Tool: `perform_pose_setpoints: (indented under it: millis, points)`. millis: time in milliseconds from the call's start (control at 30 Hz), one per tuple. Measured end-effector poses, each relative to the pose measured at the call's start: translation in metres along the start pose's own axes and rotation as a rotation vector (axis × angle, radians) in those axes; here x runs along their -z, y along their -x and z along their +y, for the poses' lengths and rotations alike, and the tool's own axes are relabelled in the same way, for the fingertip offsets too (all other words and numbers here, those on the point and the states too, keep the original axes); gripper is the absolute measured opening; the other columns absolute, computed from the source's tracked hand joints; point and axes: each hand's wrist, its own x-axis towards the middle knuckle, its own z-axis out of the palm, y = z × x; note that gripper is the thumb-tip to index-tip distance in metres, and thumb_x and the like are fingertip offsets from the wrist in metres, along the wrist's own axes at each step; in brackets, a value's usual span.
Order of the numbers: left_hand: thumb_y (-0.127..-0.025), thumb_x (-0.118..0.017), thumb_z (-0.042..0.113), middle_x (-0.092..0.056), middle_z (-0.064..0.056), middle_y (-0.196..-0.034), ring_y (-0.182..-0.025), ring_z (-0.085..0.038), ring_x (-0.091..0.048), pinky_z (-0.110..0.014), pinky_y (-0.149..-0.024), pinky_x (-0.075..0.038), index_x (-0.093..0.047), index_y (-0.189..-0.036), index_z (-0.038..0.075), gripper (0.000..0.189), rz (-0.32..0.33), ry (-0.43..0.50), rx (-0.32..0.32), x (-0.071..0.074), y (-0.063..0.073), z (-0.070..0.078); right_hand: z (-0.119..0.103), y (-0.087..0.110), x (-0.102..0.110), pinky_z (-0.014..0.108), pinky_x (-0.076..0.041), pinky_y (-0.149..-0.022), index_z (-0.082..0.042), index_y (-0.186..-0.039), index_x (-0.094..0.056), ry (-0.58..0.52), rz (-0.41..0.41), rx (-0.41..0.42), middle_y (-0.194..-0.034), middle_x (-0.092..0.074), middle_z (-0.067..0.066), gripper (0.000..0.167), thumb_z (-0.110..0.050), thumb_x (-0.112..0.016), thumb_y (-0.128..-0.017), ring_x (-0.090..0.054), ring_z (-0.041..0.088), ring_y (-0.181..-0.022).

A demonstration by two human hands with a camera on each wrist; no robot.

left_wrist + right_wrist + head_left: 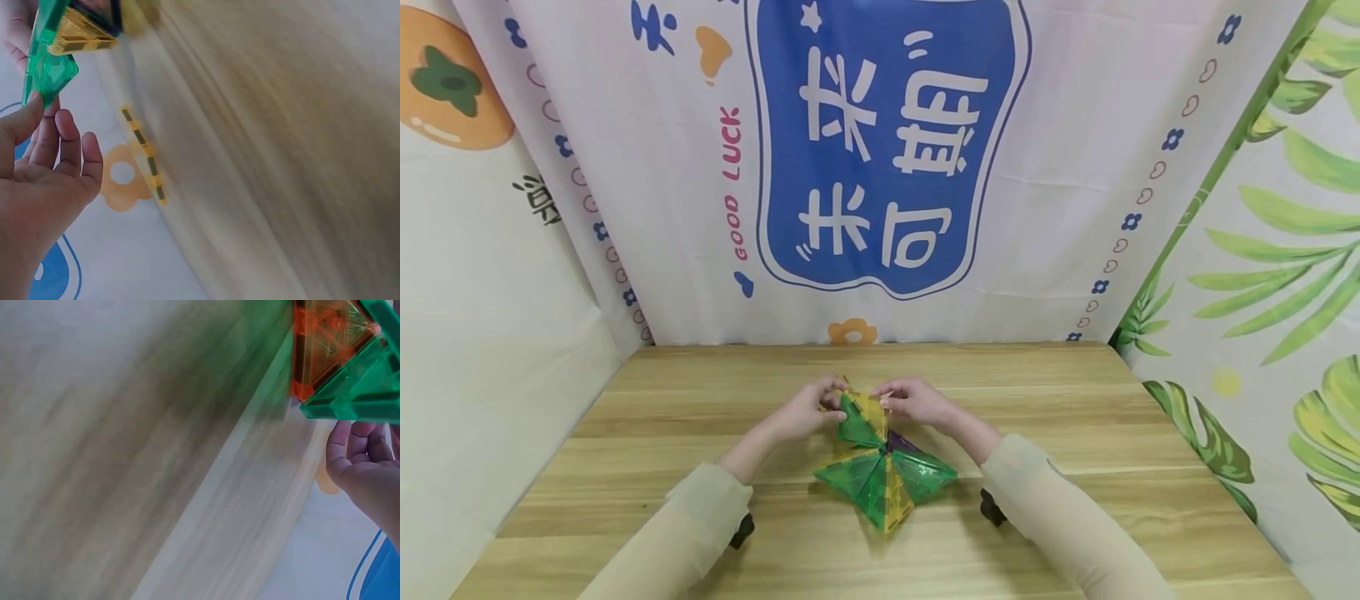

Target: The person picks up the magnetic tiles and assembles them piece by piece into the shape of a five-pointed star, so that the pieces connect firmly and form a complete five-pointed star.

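Observation:
A star-like structure of see-through triangular magnetic tiles, green, yellow and dark purple, sits on the table. My left hand pinches the outer edge of a green tile at its far end; the left wrist view shows thumb and forefinger on that green tile. Opposite, my right hand pinches the edge of the neighbouring yellow tile. In the right wrist view a green tile and an orange-looking tile cover its fingertips.
A yellow slotted edge strip, seen edge-on, shows beyond the left fingers. The wooden table ends at a printed white cloth. Dark wrist devices sit under both sleeves.

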Motion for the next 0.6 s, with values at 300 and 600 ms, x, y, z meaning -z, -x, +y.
perform_pose_setpoints:
  millis: [300,600]
  points:
    - [-0.09,-0.061,0.003,-0.062,-0.008,-0.082,-0.077,-0.022,-0.059,-0.032,-0.069,-0.049,-0.046,-0.128,-0.005,0.042,-0.043,0.008,0.063,-0.002,0.004,-0.012,0.003,-0.009,-0.003,0.029,-0.053,-0.067,-0.003,-0.117,-0.064,-0.001,-0.069,-0.073,-0.086,-0.062,0.004,0.026,-0.012,-0.058,-0.093,-0.056,0.014,-0.071]
    - [-0.09,-0.061,0.002,-0.065,-0.014,-0.087,-0.077,-0.027,-0.06,-0.03,-0.066,-0.047,-0.043,-0.128,-0.005,0.043,-0.072,0.032,0.094,-0.004,0.004,-0.022,0.006,-0.011,-0.007,0.027,-0.047,-0.064,-0.004,-0.113,-0.065,0.079,-0.144,-0.104,-0.079,-0.057,0.001,0.023,-0.013,-0.055,-0.095,-0.051,0.014,-0.071]
